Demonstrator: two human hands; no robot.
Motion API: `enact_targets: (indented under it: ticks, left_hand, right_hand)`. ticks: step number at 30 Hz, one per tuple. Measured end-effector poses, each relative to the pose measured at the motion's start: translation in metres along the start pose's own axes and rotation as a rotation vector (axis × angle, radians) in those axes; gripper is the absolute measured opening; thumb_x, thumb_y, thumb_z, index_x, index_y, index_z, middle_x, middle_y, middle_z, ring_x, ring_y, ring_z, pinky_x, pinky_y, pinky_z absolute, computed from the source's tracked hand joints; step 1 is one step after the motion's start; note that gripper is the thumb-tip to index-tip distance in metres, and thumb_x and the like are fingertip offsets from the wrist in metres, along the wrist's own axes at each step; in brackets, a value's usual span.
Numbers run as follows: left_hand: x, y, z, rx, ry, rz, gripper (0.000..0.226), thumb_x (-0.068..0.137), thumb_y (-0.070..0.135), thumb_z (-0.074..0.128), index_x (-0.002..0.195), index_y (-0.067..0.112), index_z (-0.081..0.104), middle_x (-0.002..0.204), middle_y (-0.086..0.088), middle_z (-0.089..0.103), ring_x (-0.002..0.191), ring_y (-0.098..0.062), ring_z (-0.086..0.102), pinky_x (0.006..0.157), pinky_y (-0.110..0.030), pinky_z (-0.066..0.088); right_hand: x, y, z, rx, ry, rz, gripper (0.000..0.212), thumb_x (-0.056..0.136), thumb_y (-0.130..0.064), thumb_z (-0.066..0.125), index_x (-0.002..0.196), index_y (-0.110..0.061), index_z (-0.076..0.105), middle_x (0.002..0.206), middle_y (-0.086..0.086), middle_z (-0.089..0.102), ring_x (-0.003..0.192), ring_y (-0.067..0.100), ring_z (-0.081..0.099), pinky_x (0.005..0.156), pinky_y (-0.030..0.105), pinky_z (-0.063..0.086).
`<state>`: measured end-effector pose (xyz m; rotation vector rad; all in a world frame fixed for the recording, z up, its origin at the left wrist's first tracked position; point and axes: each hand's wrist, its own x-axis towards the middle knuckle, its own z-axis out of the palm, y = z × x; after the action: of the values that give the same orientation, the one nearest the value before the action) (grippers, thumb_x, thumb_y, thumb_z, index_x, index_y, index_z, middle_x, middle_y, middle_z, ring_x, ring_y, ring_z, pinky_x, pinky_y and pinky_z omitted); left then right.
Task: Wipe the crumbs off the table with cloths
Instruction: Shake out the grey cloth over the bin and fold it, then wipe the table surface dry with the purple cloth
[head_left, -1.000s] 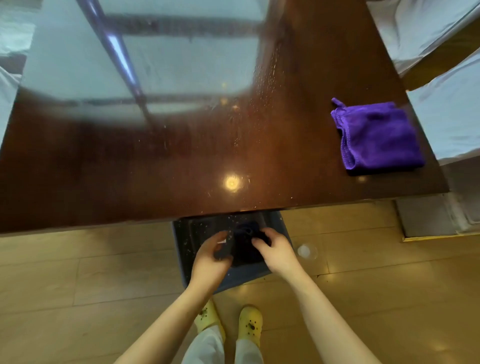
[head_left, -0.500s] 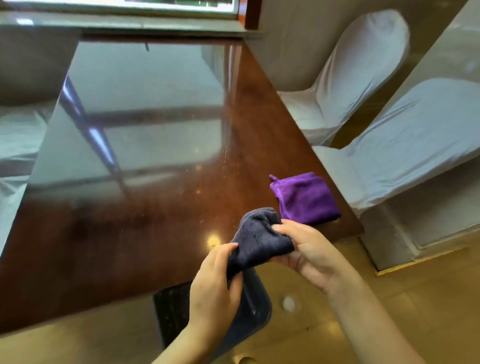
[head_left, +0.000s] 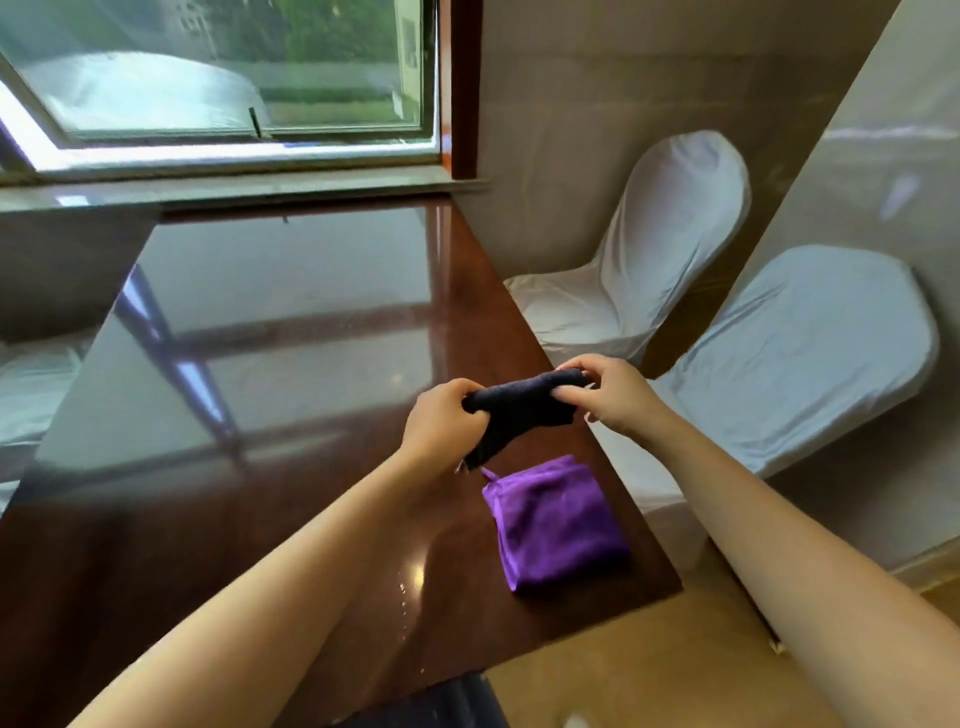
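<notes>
Both hands hold a dark navy cloth (head_left: 519, 410) stretched between them in the air above the table's right part. My left hand (head_left: 441, 423) grips its left end and my right hand (head_left: 608, 392) pinches its right end. A folded purple cloth (head_left: 553, 525) lies flat on the glossy dark wooden table (head_left: 291, 332), near the right front corner, just below the held cloth. A few small pale crumbs (head_left: 402, 592) show on the table left of the purple cloth.
Two white-covered chairs (head_left: 639, 260) (head_left: 800, 353) stand right of the table. A window (head_left: 218, 78) and its sill run along the far end. A dark bin (head_left: 447, 701) sits on the wooden floor under the table's front edge.
The hands rose from the bin below the table edge with the dark cloth, moved out over the table above the purple cloth, and pulled it taut. My view tilted up toward the window.
</notes>
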<state>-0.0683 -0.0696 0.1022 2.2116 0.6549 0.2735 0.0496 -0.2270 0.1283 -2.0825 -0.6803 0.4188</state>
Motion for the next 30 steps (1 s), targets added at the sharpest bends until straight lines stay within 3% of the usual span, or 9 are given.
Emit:
enact_targets:
  ticks: [5, 9, 14, 18, 20, 23, 25, 27, 30]
  left_hand:
    - [0.071, -0.009, 0.053, -0.097, -0.073, -0.189, 0.025, 0.076, 0.009, 0.06, 0.099, 0.015, 0.069, 0.1, -0.011, 0.071, 0.09, -0.023, 0.063, 0.073, -0.026, 0.045]
    - [0.104, -0.03, 0.09, -0.087, -0.13, -0.301, 0.023, 0.077, 0.009, 0.058, 0.095, 0.016, 0.07, 0.093, -0.011, 0.071, 0.071, -0.018, 0.058, 0.062, -0.025, 0.043]
    - [0.132, -0.052, 0.116, -0.045, -0.105, -0.352, 0.029, 0.078, 0.01, 0.058, 0.107, 0.013, 0.065, 0.107, -0.01, 0.068, 0.083, -0.019, 0.058, 0.062, -0.025, 0.046]
    - [0.137, -0.063, 0.129, 0.073, -0.105, -0.314, 0.047, 0.078, 0.004, 0.057, 0.125, 0.012, 0.053, 0.125, -0.012, 0.057, 0.11, -0.029, 0.054, 0.083, -0.034, 0.051]
    - [0.136, -0.069, 0.133, 0.172, -0.077, -0.287, 0.048, 0.08, 0.009, 0.059, 0.127, 0.012, 0.051, 0.129, -0.014, 0.053, 0.118, -0.031, 0.047, 0.094, -0.04, 0.045]
    - [0.133, -0.072, 0.133, 0.26, -0.052, -0.249, 0.049, 0.083, 0.021, 0.061, 0.13, 0.015, 0.049, 0.131, -0.013, 0.048, 0.122, -0.03, 0.038, 0.098, -0.041, 0.038]
    - [0.129, -0.073, 0.131, 0.26, -0.039, -0.236, 0.051, 0.085, 0.026, 0.06, 0.133, 0.016, 0.045, 0.133, -0.012, 0.047, 0.123, -0.03, 0.037, 0.099, -0.041, 0.038]
    - [0.119, -0.076, 0.126, 0.205, -0.003, -0.224, 0.048, 0.088, 0.029, 0.055, 0.133, 0.016, 0.045, 0.133, -0.012, 0.047, 0.124, -0.029, 0.037, 0.1, -0.042, 0.037]
    - [0.093, -0.092, 0.108, 0.145, 0.077, -0.169, 0.039, 0.092, 0.026, 0.049, 0.129, 0.015, 0.05, 0.13, -0.011, 0.052, 0.123, -0.028, 0.039, 0.102, -0.039, 0.034]
  right_hand:
    - [0.067, 0.06, -0.004, -0.074, 0.03, 0.113, 0.029, 0.082, -0.018, 0.067, 0.107, -0.005, 0.061, 0.106, 0.017, 0.065, 0.101, 0.029, 0.06, 0.092, 0.044, 0.049]
    - [0.103, 0.108, 0.016, -0.106, 0.043, 0.247, 0.036, 0.082, -0.026, 0.067, 0.11, -0.006, 0.059, 0.113, 0.017, 0.063, 0.104, 0.031, 0.058, 0.094, 0.043, 0.048]
    - [0.138, 0.145, 0.041, -0.206, 0.04, 0.305, 0.039, 0.086, -0.031, 0.062, 0.115, -0.007, 0.053, 0.12, 0.017, 0.06, 0.11, 0.033, 0.055, 0.084, 0.033, 0.044]
    - [0.151, 0.157, 0.056, -0.384, 0.063, 0.259, 0.044, 0.09, -0.027, 0.056, 0.128, -0.008, 0.046, 0.13, 0.019, 0.053, 0.118, 0.037, 0.049, 0.095, 0.04, 0.043]
    - [0.15, 0.16, 0.06, -0.439, 0.075, 0.222, 0.044, 0.09, -0.025, 0.056, 0.129, -0.007, 0.046, 0.13, 0.021, 0.049, 0.118, 0.037, 0.047, 0.096, 0.041, 0.042]
    - [0.145, 0.157, 0.06, -0.424, 0.082, 0.199, 0.044, 0.091, -0.024, 0.055, 0.13, -0.006, 0.044, 0.13, 0.02, 0.043, 0.117, 0.035, 0.045, 0.095, 0.039, 0.042]
    - [0.132, 0.153, 0.061, -0.497, 0.144, 0.096, 0.045, 0.091, -0.023, 0.055, 0.131, -0.006, 0.043, 0.129, 0.019, 0.044, 0.116, 0.033, 0.044, 0.094, 0.038, 0.042]
    - [0.108, 0.148, 0.063, -0.55, 0.181, -0.135, 0.041, 0.088, -0.021, 0.058, 0.126, -0.006, 0.048, 0.124, 0.016, 0.05, 0.111, 0.031, 0.047, 0.092, 0.039, 0.043]
    - [0.055, 0.148, 0.07, -0.483, 0.003, -0.469, 0.029, 0.084, -0.017, 0.061, 0.112, -0.009, 0.059, 0.11, 0.01, 0.061, 0.101, 0.027, 0.056, 0.088, 0.043, 0.049]
